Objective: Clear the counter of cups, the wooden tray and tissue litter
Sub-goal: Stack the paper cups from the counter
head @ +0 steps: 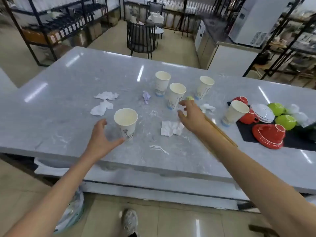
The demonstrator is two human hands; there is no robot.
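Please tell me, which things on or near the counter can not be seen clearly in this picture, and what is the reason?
- Wooden tray, head view: only one edge shows; the right hand and forearm cover the rest.
- Small green thing: partly behind the right fingertips, too small to identify.
- Black mat: cut off by the right edge.
- Printing on the nearest paper cup: blurred, unreadable.
- Bag under the counter: contents unclear.

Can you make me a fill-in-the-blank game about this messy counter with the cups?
1. The number of paper cups standing on the counter is ____.
2. The left hand is open beside the nearest cup, and the cup is ____ inside.
3. The upside-down bowl on the black mat is coloured ____.

Missing words: five; empty; red
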